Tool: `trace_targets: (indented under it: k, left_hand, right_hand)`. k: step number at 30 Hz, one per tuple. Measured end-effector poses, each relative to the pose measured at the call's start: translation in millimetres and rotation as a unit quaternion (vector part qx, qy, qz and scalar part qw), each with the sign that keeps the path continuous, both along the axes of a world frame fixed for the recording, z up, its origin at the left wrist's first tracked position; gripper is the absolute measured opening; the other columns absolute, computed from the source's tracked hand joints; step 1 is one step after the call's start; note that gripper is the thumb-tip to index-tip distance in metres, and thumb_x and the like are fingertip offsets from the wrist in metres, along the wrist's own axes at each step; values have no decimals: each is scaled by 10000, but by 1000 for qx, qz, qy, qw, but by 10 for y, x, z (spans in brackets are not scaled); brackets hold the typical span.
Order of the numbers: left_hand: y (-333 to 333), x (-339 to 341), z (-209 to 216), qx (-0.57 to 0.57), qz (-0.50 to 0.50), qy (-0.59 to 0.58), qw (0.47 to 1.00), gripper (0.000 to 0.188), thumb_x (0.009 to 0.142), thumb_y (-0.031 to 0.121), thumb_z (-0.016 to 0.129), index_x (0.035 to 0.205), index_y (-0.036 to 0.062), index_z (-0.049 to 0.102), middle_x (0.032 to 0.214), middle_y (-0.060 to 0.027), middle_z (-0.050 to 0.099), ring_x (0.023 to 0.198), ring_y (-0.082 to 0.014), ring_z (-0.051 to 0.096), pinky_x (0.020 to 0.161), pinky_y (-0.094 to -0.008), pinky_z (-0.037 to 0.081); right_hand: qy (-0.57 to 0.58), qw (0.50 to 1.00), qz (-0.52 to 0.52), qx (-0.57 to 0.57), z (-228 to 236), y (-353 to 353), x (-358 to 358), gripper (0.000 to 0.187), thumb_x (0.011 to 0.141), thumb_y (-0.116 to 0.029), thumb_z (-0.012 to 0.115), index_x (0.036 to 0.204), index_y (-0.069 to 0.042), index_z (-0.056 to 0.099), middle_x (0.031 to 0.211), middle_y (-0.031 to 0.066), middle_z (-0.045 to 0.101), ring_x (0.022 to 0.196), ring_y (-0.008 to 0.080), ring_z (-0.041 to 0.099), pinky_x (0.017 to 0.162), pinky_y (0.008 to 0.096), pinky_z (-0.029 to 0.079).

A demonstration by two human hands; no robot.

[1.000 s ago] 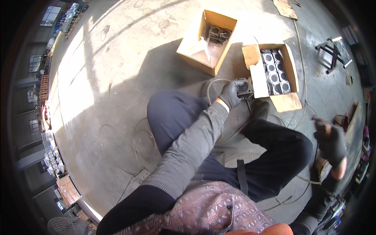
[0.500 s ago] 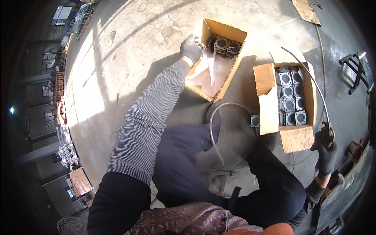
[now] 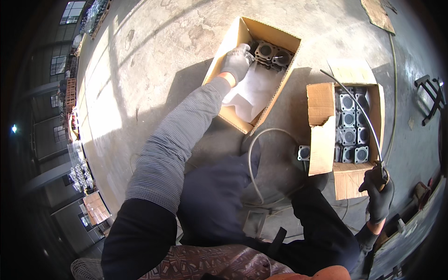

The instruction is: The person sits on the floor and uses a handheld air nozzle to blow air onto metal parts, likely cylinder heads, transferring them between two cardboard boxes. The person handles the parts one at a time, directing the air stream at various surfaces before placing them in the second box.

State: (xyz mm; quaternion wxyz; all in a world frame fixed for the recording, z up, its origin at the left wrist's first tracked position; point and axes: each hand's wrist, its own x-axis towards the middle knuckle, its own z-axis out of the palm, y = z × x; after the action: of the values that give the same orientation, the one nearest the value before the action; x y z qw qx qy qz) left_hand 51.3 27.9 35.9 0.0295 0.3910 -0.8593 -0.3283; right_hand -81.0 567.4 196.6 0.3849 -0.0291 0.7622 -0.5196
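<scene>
My gloved left hand [image 3: 238, 63] reaches inside the left cardboard box [image 3: 276, 95], its fingers closed round a square-flanged metal part [image 3: 250, 57] that is mostly hidden. Right beside it, several dark metal parts with round bores [image 3: 266, 50] are stacked at the box's far end, over a white plastic liner [image 3: 254, 93]. On the right, my gloved right hand [image 3: 379, 196] grips an air blow gun [image 3: 383, 171]. Its long, thin curved tube [image 3: 351, 94] extends over the right cardboard box [image 3: 322, 105], which holds rows of similar metal parts [image 3: 348, 120].
A single flanged part [image 3: 304, 152] lies on the floor by the right box's flap. A looped hose [image 3: 251, 163] runs near my feet. At the right stand a dark metal stand [image 3: 429, 100] and a bench-like surface [image 3: 410, 238]. Flat cardboard [image 3: 378, 16] lies far right.
My left hand has moved from the box's left edge to inside, close to the stacked parts. My right hand with the blow gun has shifted slightly left and nearer to me.
</scene>
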Motion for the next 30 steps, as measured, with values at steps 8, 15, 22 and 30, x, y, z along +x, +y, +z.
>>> trace_targets:
  k: [8, 15, 22, 30]
  left_hand:
    - [-22, 145, -989, 225, 1, -103, 969, 430, 902, 39, 756, 1293, -75, 618, 1149, -175, 704, 1090, -197, 688, 879, -320, 576]
    - [-166, -222, -1272, -88, -408, -344, 841, 285, 1041, 238, 527, 1261, 160, 691, 1261, -62, 706, 1190, -186, 641, 979, -307, 518]
    - [247, -501, -1906, -91, -333, -201, 917, 357, 978, 247, 595, 1288, 84, 668, 1328, -107, 675, 1188, -281, 648, 977, -369, 527]
    - [832, -351, -1409, 42, 91, -112, 989, 275, 935, 113, 605, 1192, 27, 647, 1265, -235, 642, 1144, -401, 653, 941, -473, 542]
  right_hand:
    - [9, 999, 40, 35, -208, -27, -50, 363, 911, 67, 660, 1265, 52, 580, 903, 76, 647, 668, 160, 645, 614, 297, 536]
    - [36, 996, 51, 57, -168, -86, -101, 184, 934, -48, 667, 1074, 66, 631, 815, 95, 662, 638, 184, 664, 596, 305, 538]
    - [42, 992, 67, 94, -251, -125, -153, 241, 962, -87, 688, 1167, 34, 650, 768, 59, 668, 633, 163, 657, 597, 288, 519]
    - [52, 993, 72, 82, -255, -247, -200, 226, 953, -48, 682, 1154, 48, 642, 833, 77, 669, 665, 176, 676, 612, 301, 545]
